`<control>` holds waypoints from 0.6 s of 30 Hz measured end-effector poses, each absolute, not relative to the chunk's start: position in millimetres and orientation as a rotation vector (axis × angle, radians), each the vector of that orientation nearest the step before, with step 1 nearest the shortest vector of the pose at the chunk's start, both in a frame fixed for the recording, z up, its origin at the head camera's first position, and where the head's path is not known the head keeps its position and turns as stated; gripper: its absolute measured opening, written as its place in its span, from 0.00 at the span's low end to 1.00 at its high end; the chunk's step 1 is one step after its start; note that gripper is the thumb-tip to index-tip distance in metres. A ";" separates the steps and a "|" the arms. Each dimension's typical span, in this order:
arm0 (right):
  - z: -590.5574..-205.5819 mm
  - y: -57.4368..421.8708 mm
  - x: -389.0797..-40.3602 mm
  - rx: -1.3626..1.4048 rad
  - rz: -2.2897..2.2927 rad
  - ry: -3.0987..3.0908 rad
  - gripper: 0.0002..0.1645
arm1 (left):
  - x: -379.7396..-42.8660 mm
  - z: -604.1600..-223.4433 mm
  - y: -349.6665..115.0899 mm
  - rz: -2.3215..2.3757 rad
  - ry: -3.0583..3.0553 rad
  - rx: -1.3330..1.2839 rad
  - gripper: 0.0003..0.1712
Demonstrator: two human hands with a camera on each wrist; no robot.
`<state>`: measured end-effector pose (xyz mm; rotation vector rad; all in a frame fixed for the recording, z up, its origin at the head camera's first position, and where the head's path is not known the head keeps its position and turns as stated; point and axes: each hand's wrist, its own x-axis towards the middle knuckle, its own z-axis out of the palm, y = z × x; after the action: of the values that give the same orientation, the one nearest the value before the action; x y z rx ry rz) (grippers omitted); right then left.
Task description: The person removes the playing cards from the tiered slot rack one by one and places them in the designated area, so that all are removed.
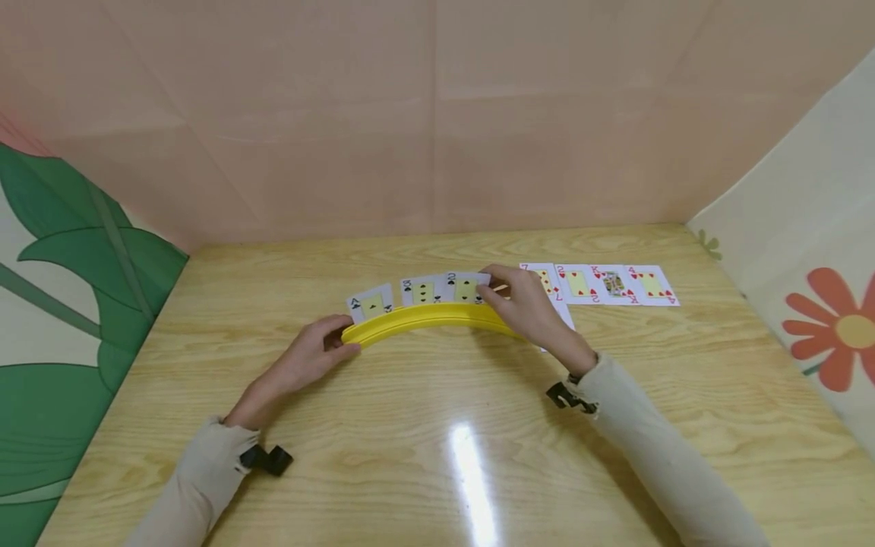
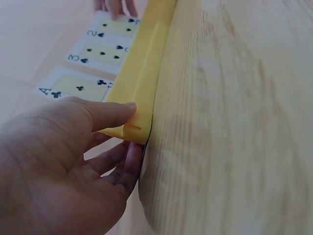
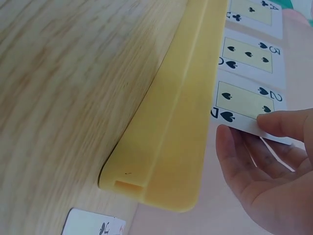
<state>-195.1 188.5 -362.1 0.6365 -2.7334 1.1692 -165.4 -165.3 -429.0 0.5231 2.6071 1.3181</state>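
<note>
We judge that the step is setting the two of spades (image 1: 465,289) into the curved yellow holder (image 1: 437,314), which lies on the table (image 1: 369,433); the right hand (image 1: 531,305) pinches this card, the left hand (image 1: 307,355) grips the holder's left end; the next move calls for seating, then releasing; we read "A", "3", "2" in the holder – and "7", "2", "K", "4" on the red cards (image 1: 611,285).

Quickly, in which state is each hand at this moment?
Left hand: closed, gripping the left end of the yellow curved card holder.
Right hand: closed, pinching the two of spades.
</note>
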 end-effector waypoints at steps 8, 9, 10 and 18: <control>-359.9 190.5 -194.3 0.631 1.169 -2.697 0.15 | -164.9 -427.3 -164.4 1.317 2.603 0.516 0.24; -360.2 190.9 -194.7 0.639 1.171 -2.676 0.16 | -164.8 -427.2 -164.2 1.317 2.602 0.516 0.24; -360.1 191.1 -194.7 0.647 1.171 -2.651 0.17 | -164.8 -427.1 -164.1 1.317 2.602 0.515 0.24; -359.2 191.5 -194.1 0.760 1.135 -2.403 0.29 | -164.4 -426.5 -163.9 1.314 2.602 0.515 0.24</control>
<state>-194.1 191.5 -359.2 0.7601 -2.4035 1.1352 -164.4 -163.9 -426.5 0.5148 2.6019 1.3142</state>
